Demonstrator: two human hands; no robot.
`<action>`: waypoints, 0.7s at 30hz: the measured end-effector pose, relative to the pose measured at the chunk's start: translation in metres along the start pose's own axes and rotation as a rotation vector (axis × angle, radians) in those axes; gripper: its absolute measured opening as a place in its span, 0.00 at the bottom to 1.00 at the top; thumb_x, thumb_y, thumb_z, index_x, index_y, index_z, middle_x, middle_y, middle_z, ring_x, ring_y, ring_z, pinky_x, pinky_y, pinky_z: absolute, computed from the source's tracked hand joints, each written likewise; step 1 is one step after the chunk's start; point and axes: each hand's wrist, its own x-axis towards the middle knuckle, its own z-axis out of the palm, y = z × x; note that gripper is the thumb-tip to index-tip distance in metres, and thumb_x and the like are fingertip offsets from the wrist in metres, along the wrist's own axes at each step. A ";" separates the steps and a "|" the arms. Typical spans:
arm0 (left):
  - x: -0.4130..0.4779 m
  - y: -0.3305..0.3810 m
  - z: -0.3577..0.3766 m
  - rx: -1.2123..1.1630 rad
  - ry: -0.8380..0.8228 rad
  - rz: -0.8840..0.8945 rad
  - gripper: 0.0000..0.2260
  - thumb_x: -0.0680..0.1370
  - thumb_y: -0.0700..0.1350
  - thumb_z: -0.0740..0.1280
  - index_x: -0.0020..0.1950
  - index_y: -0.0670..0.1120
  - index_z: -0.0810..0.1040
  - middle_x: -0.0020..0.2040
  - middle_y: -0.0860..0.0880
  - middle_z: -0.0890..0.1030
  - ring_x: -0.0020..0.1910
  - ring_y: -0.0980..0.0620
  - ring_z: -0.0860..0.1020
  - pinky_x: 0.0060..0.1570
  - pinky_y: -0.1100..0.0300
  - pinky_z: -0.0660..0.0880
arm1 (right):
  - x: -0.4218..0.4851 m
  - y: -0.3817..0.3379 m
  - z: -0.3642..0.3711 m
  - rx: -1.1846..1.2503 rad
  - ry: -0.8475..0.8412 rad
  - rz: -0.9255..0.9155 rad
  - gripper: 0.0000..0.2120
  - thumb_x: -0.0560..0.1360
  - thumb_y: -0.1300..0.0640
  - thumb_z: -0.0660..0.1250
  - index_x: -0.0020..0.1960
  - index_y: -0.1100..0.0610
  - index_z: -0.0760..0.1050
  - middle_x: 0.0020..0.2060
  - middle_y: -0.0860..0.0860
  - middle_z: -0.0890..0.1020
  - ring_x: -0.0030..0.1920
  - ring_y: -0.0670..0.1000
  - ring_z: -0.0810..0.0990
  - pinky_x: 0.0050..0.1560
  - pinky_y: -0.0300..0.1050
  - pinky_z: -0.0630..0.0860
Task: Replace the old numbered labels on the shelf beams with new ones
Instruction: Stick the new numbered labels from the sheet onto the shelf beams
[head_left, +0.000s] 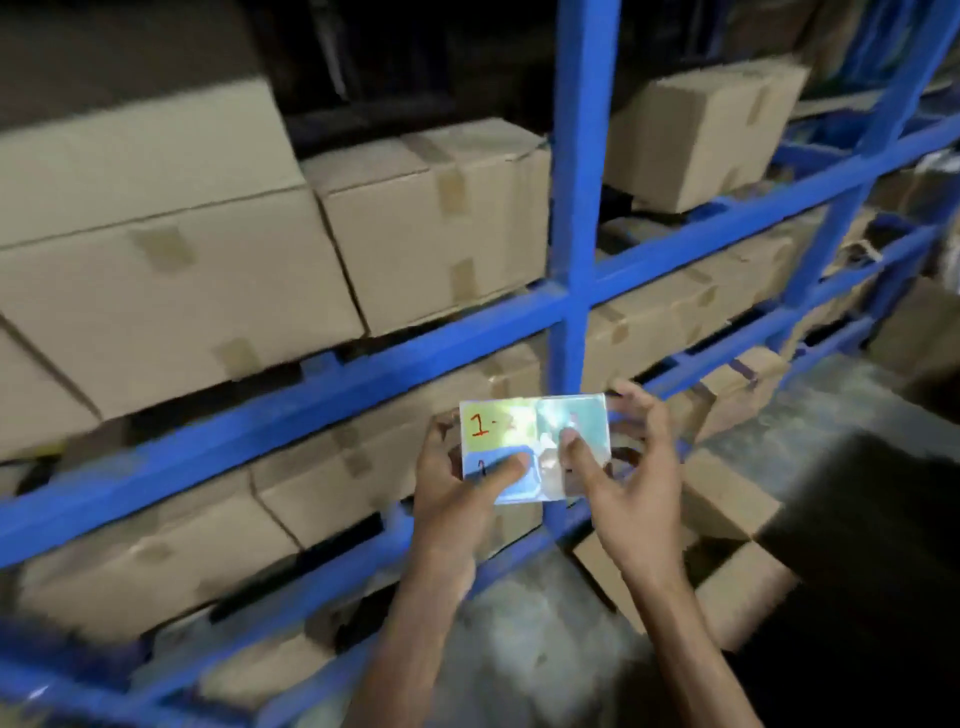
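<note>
Label sheet (540, 431), between left fingers (508, 468), right fingers (581, 460)

Shelf beams (291, 410) bright blue; boxes (171, 291) plain tan; label sheet (519, 421) shiny yellow-green-blue, red "1"; floor (535, 623) grey.

Many brown cardboard boxes fill the rack. At the left, a large box (156, 291) lies on the upper level, and a second large box (140, 156) is stacked on top of it. Just beside them stands a smaller box (436, 223), closed with strips of brown tape (452, 187). A blue upright post (576, 182) separates these from a box on the right (701, 135), which sits a little tilted. One level below, more taped boxes (156, 551) lie side by side. Low at the right, further boxes (727, 499) are near the grey concrete floor (535, 623). The picture is blurred, so any print on the boxes cannot be read.
</note>
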 end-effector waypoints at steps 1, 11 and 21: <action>-0.003 0.007 -0.013 -0.006 0.008 -0.007 0.23 0.71 0.29 0.76 0.63 0.41 0.76 0.53 0.44 0.87 0.46 0.53 0.87 0.41 0.63 0.83 | -0.003 -0.008 0.012 -0.110 -0.008 -0.106 0.22 0.74 0.55 0.73 0.66 0.49 0.74 0.59 0.47 0.79 0.60 0.47 0.77 0.58 0.35 0.73; -0.039 0.061 -0.140 0.084 0.188 0.101 0.14 0.73 0.33 0.76 0.56 0.46 0.84 0.50 0.49 0.89 0.50 0.51 0.87 0.47 0.60 0.83 | -0.047 -0.072 0.136 -0.206 -0.249 -0.539 0.12 0.75 0.54 0.72 0.57 0.44 0.85 0.63 0.51 0.76 0.63 0.51 0.71 0.64 0.56 0.72; -0.038 0.077 -0.168 0.119 0.202 0.129 0.16 0.74 0.34 0.76 0.60 0.46 0.83 0.52 0.49 0.89 0.51 0.52 0.87 0.43 0.67 0.80 | -0.036 -0.081 0.157 -0.200 -0.344 -0.709 0.11 0.75 0.54 0.75 0.57 0.47 0.86 0.47 0.42 0.82 0.47 0.45 0.81 0.49 0.61 0.75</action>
